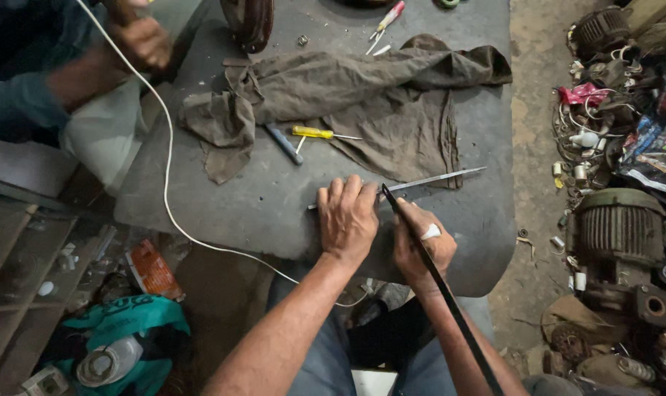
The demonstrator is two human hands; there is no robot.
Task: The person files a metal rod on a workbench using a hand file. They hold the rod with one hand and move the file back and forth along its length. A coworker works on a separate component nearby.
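Left hand (347,216) pressed flat, palm down, on long metal rod (443,178) lying across grey table (274,198) beside brown cloth (362,103); right hand (421,246) clenched around thin black strip (439,282), its tip touching rod.

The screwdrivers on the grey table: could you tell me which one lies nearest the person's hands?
The yellow-handled screwdriver, resting on the brown cloth just above the left hand. The red-handled screwdriver lies far off at the table's top edge.
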